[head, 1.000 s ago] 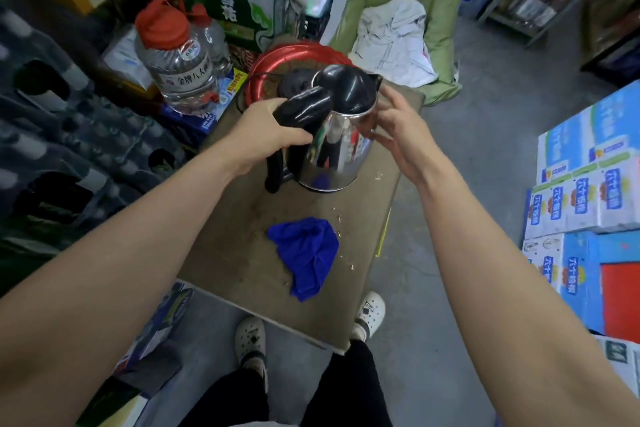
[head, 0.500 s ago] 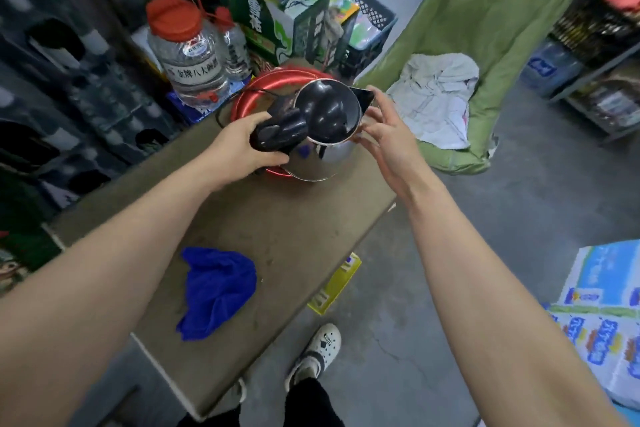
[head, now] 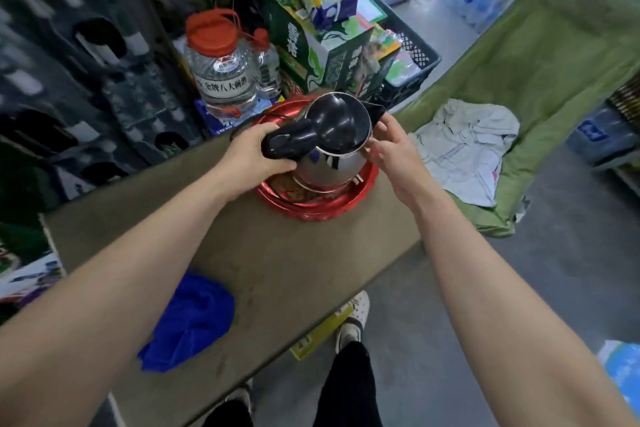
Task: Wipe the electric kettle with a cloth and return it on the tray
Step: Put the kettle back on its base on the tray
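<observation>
The steel electric kettle (head: 329, 168) with a black lid and handle sits inside the round red tray (head: 311, 210) at the far end of the table. My left hand (head: 254, 158) is wrapped around the black handle. My right hand (head: 389, 146) rests with spread fingers against the kettle's right side near the spout. The blue cloth (head: 188, 321) lies crumpled on the table's near left corner, away from both hands.
The brown table (head: 294, 270) stands among clutter: large water jugs (head: 221, 76) with red caps, a green carton (head: 311, 55) and a black crate (head: 412, 59) behind the tray. A green mat (head: 536, 80) with a white cloth lies on the floor to the right.
The kettle has moved from above the table's middle away from me and down into the red tray, both hands still on it. The cloth stayed on the table.
</observation>
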Available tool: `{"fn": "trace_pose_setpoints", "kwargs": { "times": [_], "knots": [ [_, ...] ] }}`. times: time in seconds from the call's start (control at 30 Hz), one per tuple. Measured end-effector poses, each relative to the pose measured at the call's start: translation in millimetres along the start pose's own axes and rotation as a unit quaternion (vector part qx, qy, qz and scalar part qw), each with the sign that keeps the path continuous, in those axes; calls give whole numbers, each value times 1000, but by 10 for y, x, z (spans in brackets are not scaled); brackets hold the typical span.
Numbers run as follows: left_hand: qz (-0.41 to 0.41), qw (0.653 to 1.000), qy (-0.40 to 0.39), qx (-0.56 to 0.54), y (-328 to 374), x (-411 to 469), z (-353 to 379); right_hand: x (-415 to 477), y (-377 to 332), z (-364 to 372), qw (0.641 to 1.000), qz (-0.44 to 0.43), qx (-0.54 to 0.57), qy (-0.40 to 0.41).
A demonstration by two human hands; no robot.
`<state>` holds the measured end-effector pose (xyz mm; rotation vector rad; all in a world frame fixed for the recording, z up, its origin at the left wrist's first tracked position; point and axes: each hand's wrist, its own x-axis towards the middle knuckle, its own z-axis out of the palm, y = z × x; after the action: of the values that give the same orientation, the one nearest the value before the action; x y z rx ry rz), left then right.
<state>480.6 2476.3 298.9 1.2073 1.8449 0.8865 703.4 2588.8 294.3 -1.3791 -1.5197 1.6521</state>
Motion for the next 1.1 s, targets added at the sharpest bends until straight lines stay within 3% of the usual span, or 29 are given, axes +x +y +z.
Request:
{"fn": "trace_pose_setpoints", "kwargs": {
  "times": [0.37, 0.6, 0.83, 1.1],
  "knots": [
    [-127, 976, 166, -55, -2, 535, 383, 1225, -99, -205, 983, 25, -55, -173],
    [-146, 961, 230, -53, -15, 609, 496, 1464, -15, -233, 974, 28, -91, -206],
    [-125, 957, 257, -55, -53, 541, 584, 1566, 121, -227, 963, 20, -129, -237],
    [-138, 968, 204, -54, -17, 476, 650, 1494, 62, -310, 961, 32, -163, -221]
  ]
}}
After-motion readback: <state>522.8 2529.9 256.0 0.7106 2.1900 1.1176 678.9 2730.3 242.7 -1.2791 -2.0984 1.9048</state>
